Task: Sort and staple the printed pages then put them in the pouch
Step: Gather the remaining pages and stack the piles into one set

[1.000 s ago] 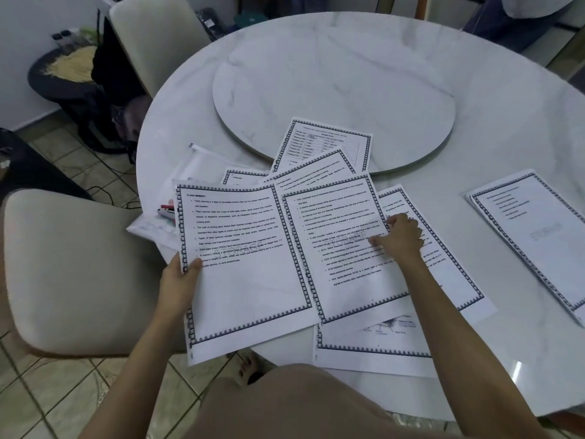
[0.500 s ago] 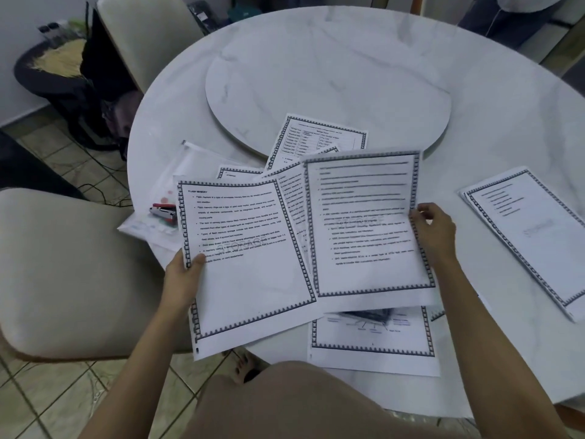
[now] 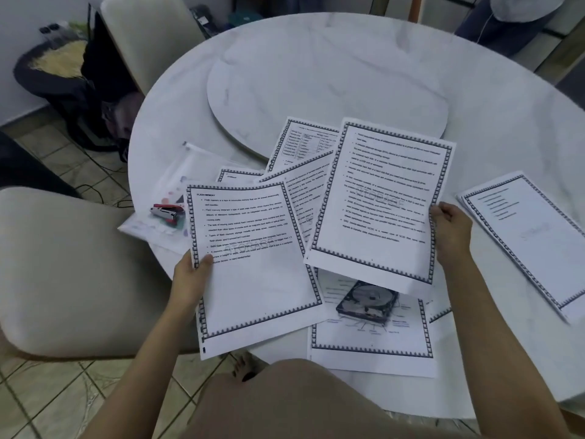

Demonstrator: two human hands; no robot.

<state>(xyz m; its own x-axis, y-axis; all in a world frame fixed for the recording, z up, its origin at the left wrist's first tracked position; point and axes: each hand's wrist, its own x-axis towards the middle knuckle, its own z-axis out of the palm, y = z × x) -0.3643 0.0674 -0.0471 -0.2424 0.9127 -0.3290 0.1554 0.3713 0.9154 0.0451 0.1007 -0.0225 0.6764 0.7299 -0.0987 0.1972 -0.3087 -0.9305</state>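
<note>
Currently mid-sort, holding two thin printed sheets above the round white marble tabletop [image 3: 474, 90]. Pinching the Flash Memory page [image 3: 253, 280] at its left edge with the left hand [image 3: 190, 277], thumb on top. Gripping a second text page [image 3: 380, 201] at its right edge with the right hand [image 3: 451, 234], fingers curled round it.

Likely to sag, crease or slip, held by one edge only. Easy to misorder too: same saw-tooth black border on every sheet, more loose sheets overlapping underneath. Among them a hard-drive diagram page [image 3: 373, 340], close to the tabletop's near edge and liable to slide off the smooth stone.

Neat stack [image 3: 531, 242] lying well apart at the right. Translucent, floppy plastic pouch [image 3: 190, 172] lying flat at the left, with a small red stapler [image 3: 164, 213] resting on it.
</note>
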